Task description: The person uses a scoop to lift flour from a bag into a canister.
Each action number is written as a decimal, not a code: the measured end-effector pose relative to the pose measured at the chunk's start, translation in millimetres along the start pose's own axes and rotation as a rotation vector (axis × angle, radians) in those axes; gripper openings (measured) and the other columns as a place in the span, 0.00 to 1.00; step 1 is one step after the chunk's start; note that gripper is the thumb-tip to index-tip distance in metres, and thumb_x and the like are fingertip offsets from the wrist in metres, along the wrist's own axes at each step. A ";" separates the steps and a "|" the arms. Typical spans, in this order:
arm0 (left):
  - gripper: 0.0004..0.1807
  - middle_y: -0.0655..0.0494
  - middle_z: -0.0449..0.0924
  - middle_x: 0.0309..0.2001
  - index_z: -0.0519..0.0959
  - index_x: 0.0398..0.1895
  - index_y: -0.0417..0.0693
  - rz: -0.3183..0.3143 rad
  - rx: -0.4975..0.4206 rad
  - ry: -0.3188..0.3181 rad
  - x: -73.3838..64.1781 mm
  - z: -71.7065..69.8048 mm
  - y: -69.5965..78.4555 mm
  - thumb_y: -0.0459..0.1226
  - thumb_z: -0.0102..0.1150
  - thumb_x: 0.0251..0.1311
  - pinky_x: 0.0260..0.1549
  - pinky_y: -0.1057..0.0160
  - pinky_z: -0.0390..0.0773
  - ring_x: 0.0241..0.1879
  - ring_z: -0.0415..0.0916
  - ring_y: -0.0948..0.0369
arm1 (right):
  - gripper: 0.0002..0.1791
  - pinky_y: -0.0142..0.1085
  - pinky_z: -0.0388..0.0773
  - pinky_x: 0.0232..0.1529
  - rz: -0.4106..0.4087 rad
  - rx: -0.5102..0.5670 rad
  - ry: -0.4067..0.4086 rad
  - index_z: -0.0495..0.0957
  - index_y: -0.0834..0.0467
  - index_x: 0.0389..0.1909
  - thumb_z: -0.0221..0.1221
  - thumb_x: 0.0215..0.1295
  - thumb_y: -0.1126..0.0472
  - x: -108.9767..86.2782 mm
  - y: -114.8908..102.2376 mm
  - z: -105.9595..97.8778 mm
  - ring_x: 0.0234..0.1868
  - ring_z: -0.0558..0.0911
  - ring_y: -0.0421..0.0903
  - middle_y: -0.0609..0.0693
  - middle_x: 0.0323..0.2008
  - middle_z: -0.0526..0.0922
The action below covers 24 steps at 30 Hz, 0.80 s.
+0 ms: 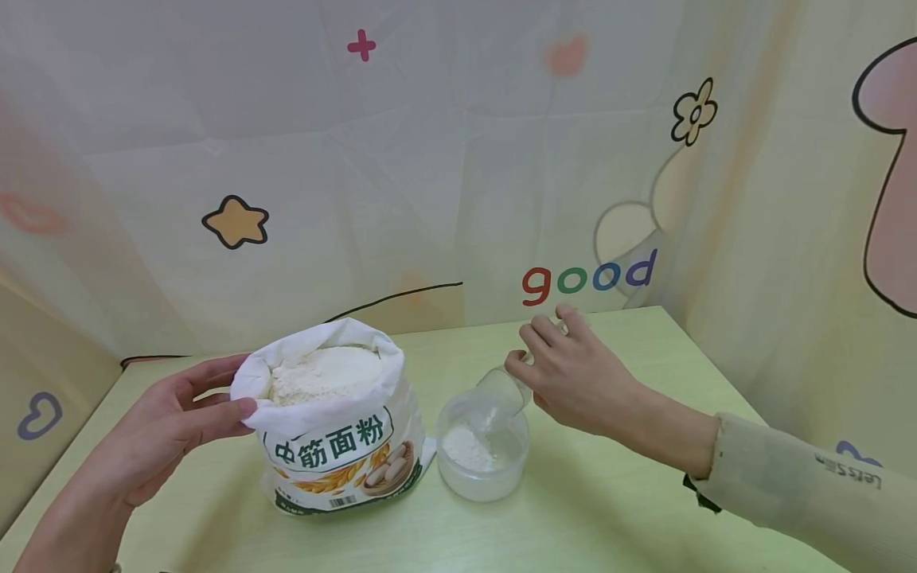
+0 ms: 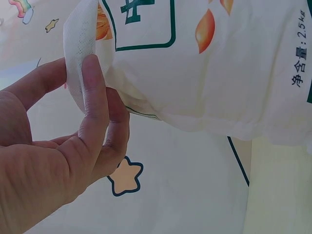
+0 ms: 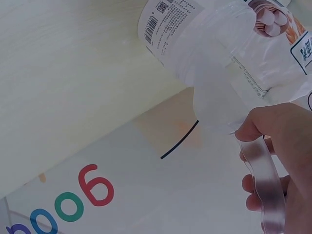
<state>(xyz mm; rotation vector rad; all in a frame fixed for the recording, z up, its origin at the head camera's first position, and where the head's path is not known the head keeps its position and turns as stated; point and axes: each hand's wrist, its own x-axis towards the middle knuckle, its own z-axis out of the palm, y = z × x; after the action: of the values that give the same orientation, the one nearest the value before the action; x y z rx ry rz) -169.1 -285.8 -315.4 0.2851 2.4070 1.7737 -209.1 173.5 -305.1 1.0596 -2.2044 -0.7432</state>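
While our left hand (image 1: pixel 175 422) pinches the folded rim of the flour bag (image 1: pixel 337 469), our right hand (image 1: pixel 573 372) grips a clear scoop (image 1: pixel 504 390) by its handle, tipped at a round tub (image 1: pixel 481 484).
White flour (image 1: pixel 467 447) lies inside the tub, just beside the bag on the table (image 1: pixel 587 525). We judge this the pouring step; next seems to call for a steady tilt, so that any flour left drops inside.
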 end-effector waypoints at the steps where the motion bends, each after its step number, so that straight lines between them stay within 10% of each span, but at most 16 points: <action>1: 0.38 0.43 0.68 0.63 0.54 0.78 0.34 -0.001 0.000 0.001 0.0 0.0 0.0 0.32 0.60 0.72 0.48 0.61 0.84 0.50 0.83 0.57 | 0.22 0.54 0.69 0.53 0.002 0.003 0.003 0.79 0.50 0.46 0.72 0.55 0.46 -0.1 0.7 -0.3 0.47 0.76 0.57 0.57 0.42 0.78; 24: 0.38 0.44 0.68 0.64 0.55 0.78 0.34 -0.001 0.000 0.003 -0.1 0.2 -0.6 0.32 0.61 0.72 0.48 0.61 0.84 0.51 0.82 0.57 | 0.21 0.57 0.70 0.56 0.038 0.050 -0.034 0.80 0.51 0.46 0.72 0.55 0.48 -1.3 4.5 -3.4 0.47 0.76 0.57 0.56 0.40 0.77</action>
<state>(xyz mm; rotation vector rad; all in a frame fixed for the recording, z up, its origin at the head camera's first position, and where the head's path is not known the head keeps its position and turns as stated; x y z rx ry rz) -169.0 -285.7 -316.1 0.2814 2.4089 1.7748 -208.3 176.1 -300.0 1.0337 -2.2764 -0.6974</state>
